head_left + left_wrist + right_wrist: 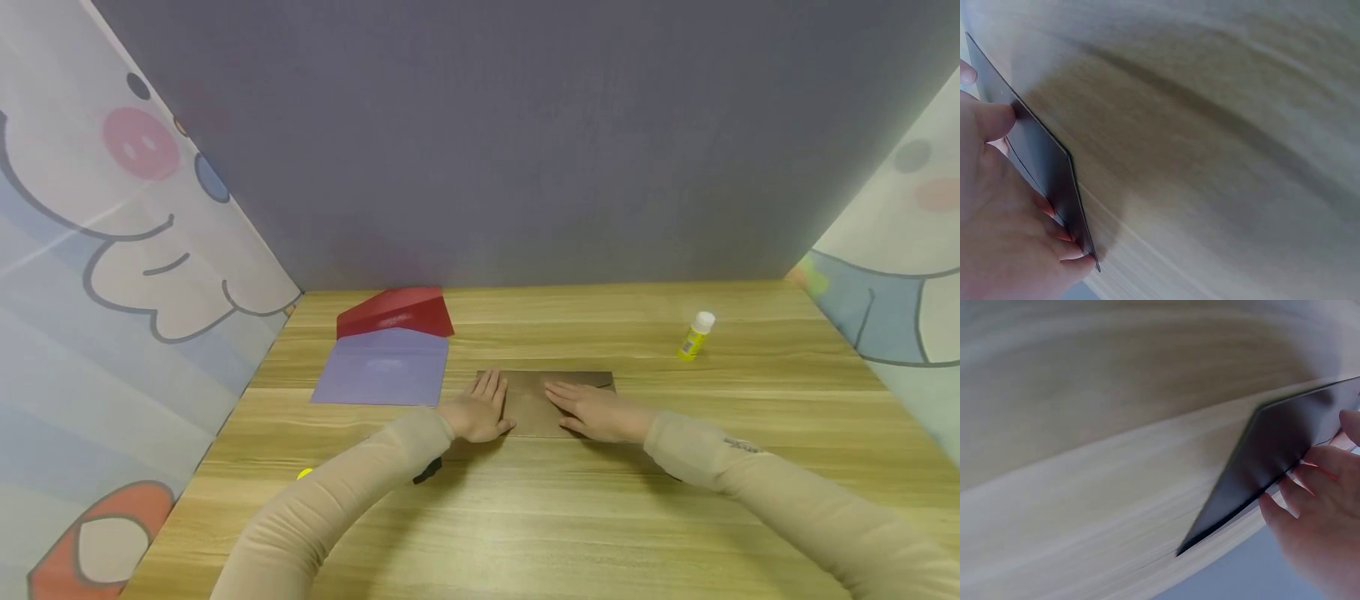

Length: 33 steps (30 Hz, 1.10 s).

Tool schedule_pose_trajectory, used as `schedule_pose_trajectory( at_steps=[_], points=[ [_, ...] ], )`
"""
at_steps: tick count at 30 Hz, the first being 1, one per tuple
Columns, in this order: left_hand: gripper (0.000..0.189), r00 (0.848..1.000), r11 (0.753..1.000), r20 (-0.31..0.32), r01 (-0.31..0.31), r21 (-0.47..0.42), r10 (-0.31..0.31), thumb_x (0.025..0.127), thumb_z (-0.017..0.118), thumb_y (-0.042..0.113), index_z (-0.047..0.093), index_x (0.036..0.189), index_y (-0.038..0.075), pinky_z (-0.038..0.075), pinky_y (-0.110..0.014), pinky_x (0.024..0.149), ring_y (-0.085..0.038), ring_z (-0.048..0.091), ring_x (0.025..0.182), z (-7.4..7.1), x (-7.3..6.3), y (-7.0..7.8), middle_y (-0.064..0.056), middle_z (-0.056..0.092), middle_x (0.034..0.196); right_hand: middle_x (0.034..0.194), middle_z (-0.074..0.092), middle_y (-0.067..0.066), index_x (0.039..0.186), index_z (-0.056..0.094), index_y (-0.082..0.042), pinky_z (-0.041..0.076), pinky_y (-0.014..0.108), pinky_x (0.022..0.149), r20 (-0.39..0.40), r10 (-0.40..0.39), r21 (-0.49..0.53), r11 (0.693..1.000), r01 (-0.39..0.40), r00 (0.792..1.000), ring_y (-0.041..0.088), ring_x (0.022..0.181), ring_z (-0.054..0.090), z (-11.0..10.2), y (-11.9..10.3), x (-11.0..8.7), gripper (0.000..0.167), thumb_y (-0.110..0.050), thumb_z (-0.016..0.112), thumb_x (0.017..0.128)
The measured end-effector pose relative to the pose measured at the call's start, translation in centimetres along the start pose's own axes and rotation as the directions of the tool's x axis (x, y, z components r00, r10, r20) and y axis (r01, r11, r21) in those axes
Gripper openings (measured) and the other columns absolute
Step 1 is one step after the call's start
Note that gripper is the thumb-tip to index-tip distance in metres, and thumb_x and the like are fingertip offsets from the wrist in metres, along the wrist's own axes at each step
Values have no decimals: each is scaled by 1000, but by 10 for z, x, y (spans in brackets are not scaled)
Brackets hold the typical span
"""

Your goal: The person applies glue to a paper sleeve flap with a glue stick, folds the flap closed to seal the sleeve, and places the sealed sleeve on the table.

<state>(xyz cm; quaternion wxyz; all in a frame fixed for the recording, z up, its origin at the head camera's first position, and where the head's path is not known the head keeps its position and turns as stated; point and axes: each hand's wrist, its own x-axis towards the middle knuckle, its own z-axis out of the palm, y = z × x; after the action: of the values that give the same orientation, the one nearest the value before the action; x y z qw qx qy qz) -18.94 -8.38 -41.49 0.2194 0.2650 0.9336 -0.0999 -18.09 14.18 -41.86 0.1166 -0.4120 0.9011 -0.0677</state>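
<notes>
A flat brown envelope [534, 408] lies on the wooden table in front of me, with a slanting flap line near its upper right corner. My left hand [483, 412] rests on its left end, fingers extended toward the far edge and thumb pointing inward. On the right part lies my right hand [592, 408], its straight fingers pointing left across the paper. In the left wrist view, fingers of the left hand [1004, 206] touch the dark envelope [1044, 156]. The right wrist view shows fingertips of the right hand [1322, 494] along the envelope's [1272, 444] edge.
A purple envelope [382, 371] with its flap raised lies to the left, overlapping a glossy red envelope [397, 310] behind it. A yellow glue stick [697, 336] with a white cap stands at the back right. Beyond the table [540, 517] rises a grey panel [525, 150].
</notes>
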Motion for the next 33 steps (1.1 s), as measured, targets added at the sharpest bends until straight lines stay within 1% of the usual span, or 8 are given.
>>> schedule_pose_trajectory(
  at_steps=[6, 11, 15, 18, 22, 24, 28, 33],
  points=[
    [70, 1000, 1000, -3, 1, -31, -1, 93, 24, 49, 5, 142, 2, 6, -38, 109, -25, -4, 134, 0, -1, 0, -16, -5, 146, 140, 26, 19, 133, 33, 6, 28, 45, 101, -21, 22, 30, 999, -21, 1000, 33, 127, 27, 3, 8, -11, 50, -23, 43, 94],
    [70, 1000, 1000, -3, 4, -30, -4, 93, 24, 49, 5, 142, 3, 6, -37, 109, -25, -4, 134, 0, 0, 0, -16, -5, 147, 139, 28, 20, 131, 35, 7, 29, 45, 100, -39, 25, 35, 999, -24, 999, 33, 126, 29, 2, 10, -14, 49, -22, 44, 93],
    [70, 1000, 1000, -1, 4, -28, -4, 93, 24, 49, 4, 142, 3, 6, -37, 109, -25, -5, 134, 1, 0, 0, -16, -5, 146, 135, 34, 23, 127, 41, 9, 33, 45, 97, -70, 24, 38, 999, -21, 997, 34, 122, 35, -1, 7, -12, 47, -23, 46, 92],
    [70, 1000, 999, 2, 4, -32, -4, 93, 23, 49, 3, 142, 3, 6, -37, 109, -25, -5, 134, 2, 0, 0, -15, -6, 146, 130, 40, 25, 122, 47, 9, 38, 43, 94, -103, 28, 28, 999, -25, 994, 35, 116, 42, -4, 3, -8, 45, -24, 47, 92],
    [70, 1000, 999, 0, 6, -35, -6, 93, 23, 49, 3, 142, 3, 6, -37, 109, -25, -5, 134, 3, 0, 0, -15, -6, 146, 126, 46, 22, 121, 50, 6, 41, 41, 91, -118, 31, -4, 999, -31, 993, 33, 112, 47, -7, -4, 0, 44, -27, 48, 92],
    [70, 1000, 999, -3, 8, -33, -8, 93, 24, 49, 3, 142, 3, 6, -37, 109, -25, -5, 134, 2, 1, 0, -16, -6, 146, 127, 45, 21, 123, 48, 5, 40, 41, 92, -107, 19, -18, 1000, -21, 994, 32, 114, 46, -8, -8, 4, 45, -27, 48, 91],
    [70, 1000, 999, -3, 11, -30, -11, 93, 24, 50, 4, 142, 3, 6, -36, 109, -25, -4, 134, 1, 1, 0, -16, -5, 147, 134, 38, 19, 128, 43, 4, 34, 44, 97, -74, -12, -40, 999, 9, 997, 31, 121, 38, -9, -15, 13, 48, -28, 47, 92],
    [70, 1000, 1000, 8, 16, -25, -16, 93, 24, 50, 3, 142, 4, 6, -36, 109, -24, -5, 134, 0, 0, 1, -15, -6, 147, 140, 30, 14, 134, 35, 0, 26, 45, 102, -15, 8, -44, 999, -9, 1000, 29, 128, 27, -7, -20, 24, 52, -32, 43, 93]
  ],
)
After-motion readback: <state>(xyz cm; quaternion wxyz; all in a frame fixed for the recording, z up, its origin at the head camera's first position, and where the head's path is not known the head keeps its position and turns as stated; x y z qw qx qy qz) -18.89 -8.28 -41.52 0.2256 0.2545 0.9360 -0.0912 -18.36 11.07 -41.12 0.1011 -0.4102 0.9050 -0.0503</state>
